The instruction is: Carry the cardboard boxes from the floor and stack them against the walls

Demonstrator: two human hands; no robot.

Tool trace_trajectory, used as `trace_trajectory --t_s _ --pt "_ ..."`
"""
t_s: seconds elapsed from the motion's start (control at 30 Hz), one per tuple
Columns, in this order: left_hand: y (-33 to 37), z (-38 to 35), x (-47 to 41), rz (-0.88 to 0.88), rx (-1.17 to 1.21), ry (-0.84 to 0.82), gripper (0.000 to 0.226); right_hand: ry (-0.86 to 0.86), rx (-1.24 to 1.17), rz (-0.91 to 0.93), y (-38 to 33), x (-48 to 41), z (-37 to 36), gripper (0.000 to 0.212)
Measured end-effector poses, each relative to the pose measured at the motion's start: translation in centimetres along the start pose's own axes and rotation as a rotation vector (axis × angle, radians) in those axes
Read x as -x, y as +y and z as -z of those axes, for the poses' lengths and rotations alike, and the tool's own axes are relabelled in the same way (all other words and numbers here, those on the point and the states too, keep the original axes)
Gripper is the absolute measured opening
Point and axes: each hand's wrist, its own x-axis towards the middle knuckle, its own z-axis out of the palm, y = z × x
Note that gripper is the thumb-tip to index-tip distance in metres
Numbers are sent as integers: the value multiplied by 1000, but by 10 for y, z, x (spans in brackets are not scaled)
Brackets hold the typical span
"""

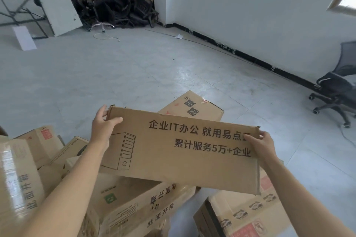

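Observation:
A flattened brown cardboard box (183, 152) with black printed characters and a computer-tower drawing is held up in front of me, above a pile of boxes. My left hand (104, 125) grips its upper left corner. My right hand (260, 144) grips its right edge. Beneath it lie several more cardboard boxes: one behind it (194, 107), a large one below it (134, 204), one at the lower right (248, 215), and a taped one at the far left (17, 175). The white wall (269, 31) with a black baseboard runs along the right.
A black office chair (339, 90) stands by the right wall. A heap of broken black chairs and cardboard (119, 2) fills the far corner, beside a leaning white panel (57, 8) and a metal frame (21, 7). Grey tiled floor (115, 69) stretches between.

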Motion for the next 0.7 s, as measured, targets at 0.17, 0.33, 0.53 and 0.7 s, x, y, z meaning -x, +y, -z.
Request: trace_trajectory --t_s 0.17,0.33,0.53,0.7 --pt "30 -7 31 -108 -137 6 74 -35 58 59 -12 -2 25 39" --pt "58 -6 84 -196 -253 154 66 -95 94 187 -38 5 55 16" --pt "65 20 166 -221 -241 328 56 -282 150 310 -64 21 88 18" --pt "50 42 258 -179 -120 466 55 -400 160 415 -71 43 106 20"
